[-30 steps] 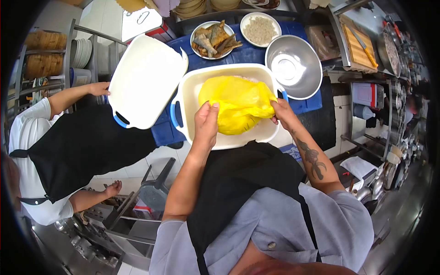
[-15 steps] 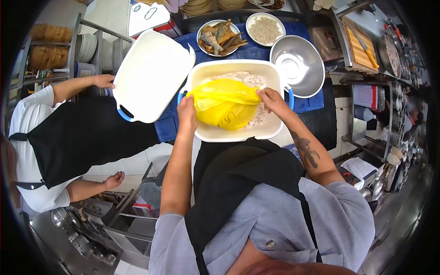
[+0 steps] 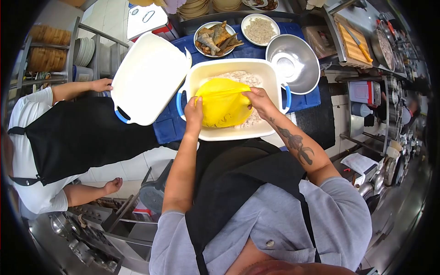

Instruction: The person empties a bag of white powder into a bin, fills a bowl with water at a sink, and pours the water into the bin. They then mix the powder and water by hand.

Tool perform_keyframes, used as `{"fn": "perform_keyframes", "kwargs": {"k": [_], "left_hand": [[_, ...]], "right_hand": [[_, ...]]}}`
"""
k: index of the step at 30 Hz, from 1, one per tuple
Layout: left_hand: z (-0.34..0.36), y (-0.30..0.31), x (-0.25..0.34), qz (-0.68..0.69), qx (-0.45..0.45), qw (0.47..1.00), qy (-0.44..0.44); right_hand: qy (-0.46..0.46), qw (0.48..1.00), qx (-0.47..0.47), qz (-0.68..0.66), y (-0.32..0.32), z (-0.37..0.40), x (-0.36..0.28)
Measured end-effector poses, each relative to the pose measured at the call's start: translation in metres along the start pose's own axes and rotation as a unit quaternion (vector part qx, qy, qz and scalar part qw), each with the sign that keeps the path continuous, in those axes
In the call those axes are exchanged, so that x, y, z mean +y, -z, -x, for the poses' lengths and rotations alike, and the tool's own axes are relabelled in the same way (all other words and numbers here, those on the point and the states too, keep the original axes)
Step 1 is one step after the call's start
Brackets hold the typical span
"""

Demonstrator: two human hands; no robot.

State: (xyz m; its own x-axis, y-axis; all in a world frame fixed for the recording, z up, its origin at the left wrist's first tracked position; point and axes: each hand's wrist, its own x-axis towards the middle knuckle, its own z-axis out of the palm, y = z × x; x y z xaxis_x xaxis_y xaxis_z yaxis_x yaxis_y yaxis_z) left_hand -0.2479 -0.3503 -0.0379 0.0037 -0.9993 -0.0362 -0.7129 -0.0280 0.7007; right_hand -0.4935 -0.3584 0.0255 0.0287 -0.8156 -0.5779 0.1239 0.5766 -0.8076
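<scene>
A yellow plastic bag (image 3: 224,107) with dark marks on its side is stretched between my hands. My left hand (image 3: 194,112) pinches its left edge, and my right hand (image 3: 259,99) grips the edge at the right. What the bag holds, if anything, is hidden. It is over a white tub (image 3: 206,68) with blue handles, in which a pale, crumbly food (image 3: 245,79) shows behind and to the right of the bag.
At left, a co-worker's hand (image 3: 101,85) holds an empty white tub (image 3: 149,78). Behind my tub are a plate of fried fish (image 3: 215,39), a plate of pale grains (image 3: 260,30) and a steel bowl (image 3: 298,64) on a blue surface (image 3: 165,123). A knife (image 3: 360,43) lies on a board at right.
My hands have come closer together, and the bag's top edge between them is shorter. The whole view has shifted slightly. The co-worker still holds the other tub.
</scene>
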Motion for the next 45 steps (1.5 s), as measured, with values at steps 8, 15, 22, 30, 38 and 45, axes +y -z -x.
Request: {"fn": "perform_keyframes", "kwargs": {"k": [8,15,22,30,38,45], "left_hand": [[-0.013,0.007,0.094,0.61,-0.046,0.739,0.284],[-0.028,-0.019,0.119,0.702,-0.146,0.67,0.192],[-0.055,-0.023,0.06,0.638,-0.061,0.715,0.278],[-0.004,-0.001,0.082,-0.102,-0.115,0.974,-0.167],[-0.017,-0.009,0.05,0.516,-0.024,0.803,0.298],[-0.025,-0.007,0.048,0.603,-0.056,0.73,0.316]], "right_hand": [[0.14,0.975,-0.04,0.17,-0.01,0.004,0.01],[0.206,0.962,-0.072,0.164,-0.017,0.002,-0.055],[0.318,0.814,-0.017,0.485,0.075,-0.025,0.007],[0.33,0.865,-0.073,0.371,0.001,-0.029,0.044],[0.287,0.769,0.006,0.571,0.074,-0.019,0.045],[0.025,0.996,0.087,-0.002,0.062,-0.032,0.046]]}}
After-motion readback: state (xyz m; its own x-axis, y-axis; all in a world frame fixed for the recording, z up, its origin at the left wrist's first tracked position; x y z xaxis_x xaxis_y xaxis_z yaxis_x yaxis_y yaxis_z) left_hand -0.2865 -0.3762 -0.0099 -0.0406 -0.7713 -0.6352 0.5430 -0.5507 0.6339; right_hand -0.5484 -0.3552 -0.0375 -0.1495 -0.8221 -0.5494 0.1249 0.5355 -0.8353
